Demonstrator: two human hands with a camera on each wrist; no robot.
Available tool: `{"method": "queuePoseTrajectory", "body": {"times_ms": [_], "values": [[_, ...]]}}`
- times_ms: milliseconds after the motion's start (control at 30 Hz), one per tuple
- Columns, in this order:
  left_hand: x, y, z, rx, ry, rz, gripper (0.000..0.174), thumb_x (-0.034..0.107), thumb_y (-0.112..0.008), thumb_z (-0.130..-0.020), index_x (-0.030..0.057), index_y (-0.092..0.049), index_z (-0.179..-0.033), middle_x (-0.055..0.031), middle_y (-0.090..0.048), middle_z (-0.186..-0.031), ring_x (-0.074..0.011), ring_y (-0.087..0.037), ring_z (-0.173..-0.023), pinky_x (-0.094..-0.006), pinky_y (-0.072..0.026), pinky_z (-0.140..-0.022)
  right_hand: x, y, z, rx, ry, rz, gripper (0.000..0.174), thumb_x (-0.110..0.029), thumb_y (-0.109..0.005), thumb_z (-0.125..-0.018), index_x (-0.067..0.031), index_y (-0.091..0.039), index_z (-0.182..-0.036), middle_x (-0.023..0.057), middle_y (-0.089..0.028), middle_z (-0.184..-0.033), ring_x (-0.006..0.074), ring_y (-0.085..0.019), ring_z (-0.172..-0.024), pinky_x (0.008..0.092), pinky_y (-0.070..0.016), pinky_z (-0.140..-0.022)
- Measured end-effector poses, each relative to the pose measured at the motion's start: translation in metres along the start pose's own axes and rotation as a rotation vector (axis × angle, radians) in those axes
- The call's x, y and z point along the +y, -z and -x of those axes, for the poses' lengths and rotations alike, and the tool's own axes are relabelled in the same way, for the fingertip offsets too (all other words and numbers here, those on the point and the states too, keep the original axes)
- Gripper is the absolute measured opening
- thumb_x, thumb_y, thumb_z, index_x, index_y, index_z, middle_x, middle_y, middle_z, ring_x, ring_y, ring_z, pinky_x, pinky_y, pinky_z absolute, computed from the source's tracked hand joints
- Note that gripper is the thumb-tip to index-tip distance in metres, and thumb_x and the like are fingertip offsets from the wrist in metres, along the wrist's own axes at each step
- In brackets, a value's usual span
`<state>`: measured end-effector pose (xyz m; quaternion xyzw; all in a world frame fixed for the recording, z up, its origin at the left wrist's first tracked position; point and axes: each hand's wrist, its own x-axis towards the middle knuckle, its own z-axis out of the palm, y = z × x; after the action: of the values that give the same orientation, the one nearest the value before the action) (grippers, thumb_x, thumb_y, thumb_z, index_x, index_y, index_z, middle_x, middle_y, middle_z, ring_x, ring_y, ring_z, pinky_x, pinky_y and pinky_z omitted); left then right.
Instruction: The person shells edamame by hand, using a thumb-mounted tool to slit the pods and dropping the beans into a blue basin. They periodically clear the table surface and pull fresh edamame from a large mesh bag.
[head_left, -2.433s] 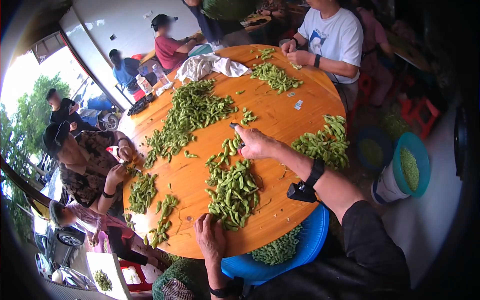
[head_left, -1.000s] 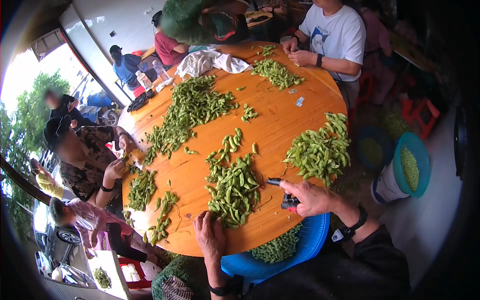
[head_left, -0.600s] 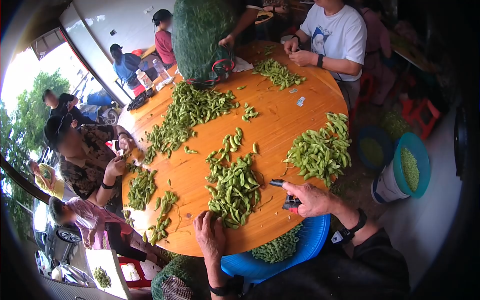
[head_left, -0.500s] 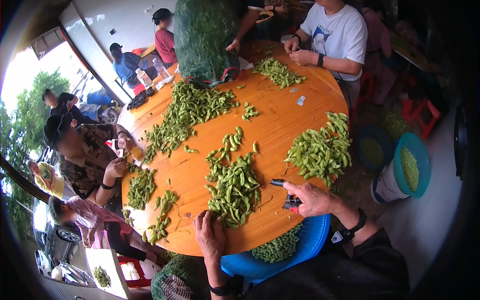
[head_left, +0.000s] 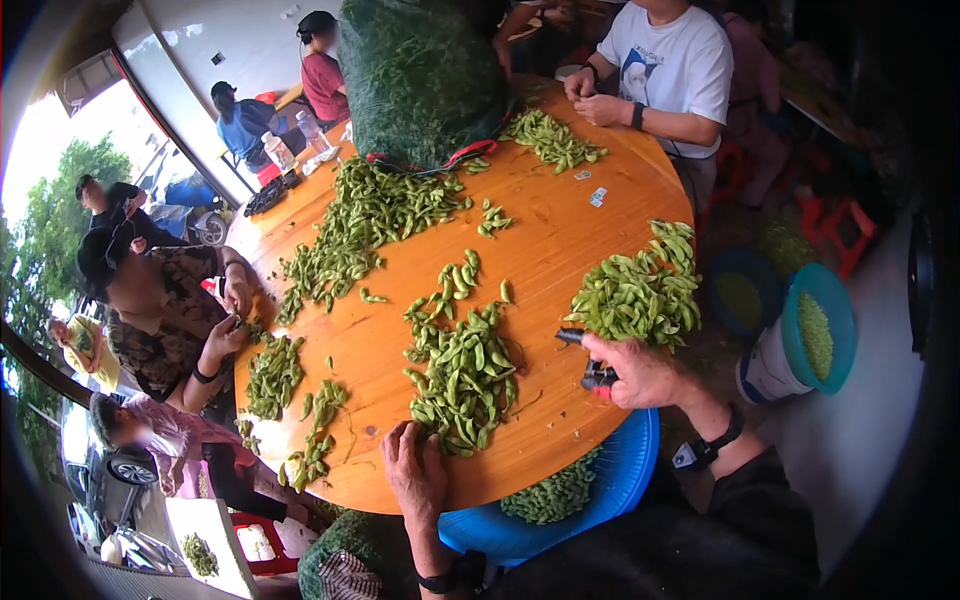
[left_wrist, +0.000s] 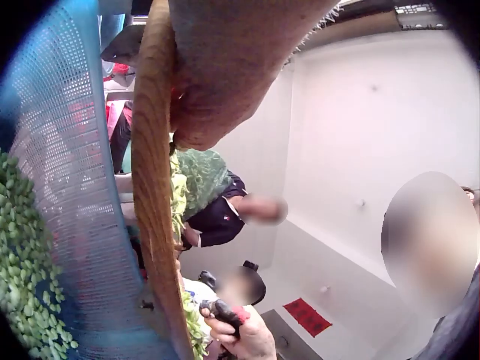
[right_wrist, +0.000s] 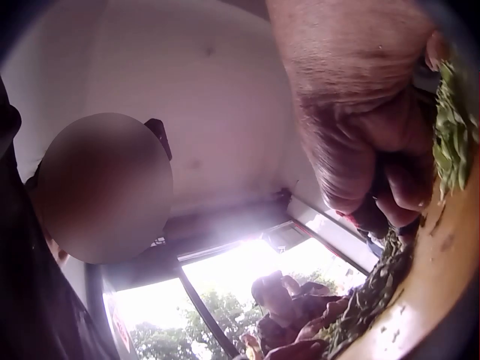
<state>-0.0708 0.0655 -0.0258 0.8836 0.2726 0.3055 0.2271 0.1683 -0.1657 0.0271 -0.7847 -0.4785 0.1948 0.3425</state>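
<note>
My left hand (head_left: 415,470) rests on the near edge of the round wooden table (head_left: 560,235), fingers loosely bent, beside the lower end of a pile of green pods (head_left: 465,375). In the left wrist view that hand (left_wrist: 217,90) lies over the rim. Black and red coverings show on the fingers of my right hand (head_left: 645,372), which is at the lower edge of the right pod pile (head_left: 640,300); I see no pod in its grasp. The right wrist view shows this hand (right_wrist: 367,127) with bent fingers above the table, its fingertips partly hidden.
A full green mesh bag (head_left: 420,85) stands at the far side by a large pod heap (head_left: 365,215). Below the near edge is a blue basket (head_left: 625,470) of shelled beans. People sit left and far right. A teal basin (head_left: 845,330) stands at right.
The mesh bag has come onto the far side of the table, over the white cloth. My right hand drew back from the middle pods, then shifted right to the right pile. My left hand stays put.
</note>
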Motion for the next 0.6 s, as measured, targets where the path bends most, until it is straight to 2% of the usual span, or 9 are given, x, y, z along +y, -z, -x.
{"method": "queuePoseTrajectory", "body": {"times_ms": [67, 233, 300, 467, 533, 600], "values": [[-0.001, -0.001, 0.000, -0.008, 0.005, 0.013, 0.025, 0.006, -0.063, -0.083, -0.0021, -0.061, -0.107, -0.0192, -0.060, -0.110, -0.0367, -0.056, -0.103, -0.0429, -0.0442, -0.091, -0.006, 0.019, -0.007, -0.012, -0.064, -0.012, 0.043, -0.006, -0.063, -0.082, -0.0006, -0.047, -0.121, 0.0176, -0.056, -0.064, 0.0273, -0.060, -0.059, 0.0408, -0.0442, -0.055], [-0.003, -0.002, 0.001, -0.001, 0.018, 0.002, 0.025, 0.005, -0.062, -0.084, -0.0022, -0.061, -0.107, -0.0185, -0.060, -0.110, -0.0361, -0.055, -0.104, -0.0425, -0.0440, -0.091, 0.011, 0.064, -0.043, 0.117, -0.003, 0.206, 0.037, -0.004, -0.060, -0.079, 0.0023, -0.053, -0.115, 0.0225, -0.058, -0.069, 0.0357, -0.061, -0.066, 0.0434, -0.0451, -0.058], [-0.003, -0.002, 0.000, -0.005, 0.023, 0.011, 0.024, 0.005, -0.062, -0.084, -0.0021, -0.061, -0.107, -0.0181, -0.060, -0.109, -0.0358, -0.055, -0.104, -0.0422, -0.0439, -0.091, 0.014, 0.075, -0.055, 0.094, -0.044, 0.226, 0.038, -0.005, -0.060, -0.079, 0.0026, -0.053, -0.116, 0.0227, -0.059, -0.071, 0.0352, -0.062, -0.067, 0.0434, -0.0454, -0.059], [-0.003, 0.000, 0.001, -0.010, 0.033, 0.015, 0.024, 0.006, -0.062, -0.084, -0.0016, -0.061, -0.107, -0.0172, -0.060, -0.109, -0.0348, -0.056, -0.104, -0.0416, -0.0440, -0.091, 0.011, 0.051, -0.059, -0.011, -0.095, 0.171, 0.042, -0.006, -0.063, -0.080, 0.0032, -0.052, -0.119, 0.0219, -0.061, -0.073, 0.0311, -0.064, -0.068, 0.0416, -0.0463, -0.060], [-0.003, 0.000, 0.001, -0.008, 0.027, 0.006, 0.024, 0.006, -0.062, -0.084, -0.0016, -0.062, -0.107, -0.0173, -0.060, -0.109, -0.0346, -0.056, -0.104, -0.0414, -0.0443, -0.091, 0.013, 0.033, -0.054, -0.056, -0.014, 0.118, 0.035, -0.005, -0.062, -0.080, 0.0031, -0.052, -0.112, 0.0215, -0.062, -0.073, 0.0329, -0.064, -0.068, 0.0424, -0.0470, -0.059], [-0.002, 0.000, 0.000, -0.012, 0.026, 0.007, 0.024, 0.006, -0.062, -0.084, -0.0016, -0.062, -0.107, -0.0173, -0.060, -0.109, -0.0346, -0.056, -0.104, -0.0413, -0.0443, -0.091, 0.002, 0.025, -0.048, -0.127, -0.055, 0.092, 0.033, -0.005, -0.062, -0.079, 0.0030, -0.052, -0.109, 0.0223, -0.061, -0.075, 0.0346, -0.064, -0.071, 0.0437, -0.0473, -0.061]]}}
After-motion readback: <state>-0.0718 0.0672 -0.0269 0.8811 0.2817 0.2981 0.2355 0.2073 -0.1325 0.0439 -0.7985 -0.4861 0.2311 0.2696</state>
